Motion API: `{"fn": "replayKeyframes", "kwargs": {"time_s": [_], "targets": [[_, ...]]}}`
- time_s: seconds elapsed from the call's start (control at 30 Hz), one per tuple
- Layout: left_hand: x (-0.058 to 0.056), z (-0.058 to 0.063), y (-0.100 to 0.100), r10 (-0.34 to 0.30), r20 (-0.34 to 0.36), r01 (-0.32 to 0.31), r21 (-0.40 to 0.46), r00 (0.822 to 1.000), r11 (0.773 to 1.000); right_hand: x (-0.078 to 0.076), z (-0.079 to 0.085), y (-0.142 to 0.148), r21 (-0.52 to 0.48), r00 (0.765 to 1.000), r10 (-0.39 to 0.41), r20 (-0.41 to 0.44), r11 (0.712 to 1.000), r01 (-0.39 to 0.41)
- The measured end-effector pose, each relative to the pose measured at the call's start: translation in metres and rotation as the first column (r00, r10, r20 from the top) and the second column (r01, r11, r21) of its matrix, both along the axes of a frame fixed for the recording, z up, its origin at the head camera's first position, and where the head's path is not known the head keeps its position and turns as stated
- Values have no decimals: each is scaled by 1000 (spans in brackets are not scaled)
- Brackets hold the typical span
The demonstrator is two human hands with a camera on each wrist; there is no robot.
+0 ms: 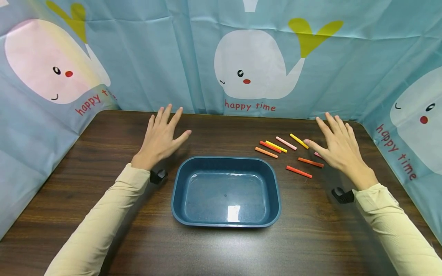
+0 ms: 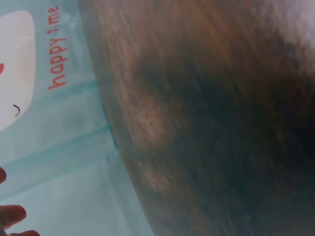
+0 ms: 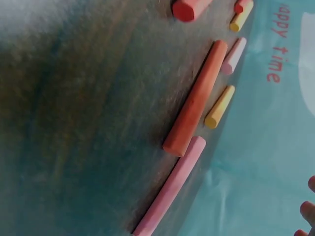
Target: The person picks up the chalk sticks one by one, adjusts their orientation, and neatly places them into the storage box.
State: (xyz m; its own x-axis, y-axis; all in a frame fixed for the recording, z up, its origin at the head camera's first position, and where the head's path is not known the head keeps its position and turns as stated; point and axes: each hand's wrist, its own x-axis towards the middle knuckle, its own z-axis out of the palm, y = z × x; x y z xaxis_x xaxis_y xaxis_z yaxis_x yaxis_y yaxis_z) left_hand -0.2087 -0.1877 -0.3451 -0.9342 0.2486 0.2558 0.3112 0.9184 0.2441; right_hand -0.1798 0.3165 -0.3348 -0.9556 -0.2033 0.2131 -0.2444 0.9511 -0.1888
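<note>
My left hand hovers with spread fingers beyond the tray's left back corner, holding nothing. On the other side, my right hand is held over the table with its fingers apart, partly hiding a pink chalk stick. Several more chalk sticks lie loose between that hand and the tray: among them an orange-red stick, a red stick, a yellow stick and a pale pink stick. A blue rectangular plastic tray sits at the middle with nothing inside.
The dark wood-grain table carries the tray and the sticks. A light blue curtain with whale prints stands along its back and both sides. A black strap is on the right wrist, another strap on the left.
</note>
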Motion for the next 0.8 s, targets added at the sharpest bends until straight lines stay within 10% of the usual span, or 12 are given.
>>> {"fn": "replayKeyframes", "kwargs": {"time_s": [0.8], "targets": [[37, -1, 8, -68, 1, 67, 62, 998, 996, 29, 1, -6, -58, 998, 56, -35, 997, -58]]}}
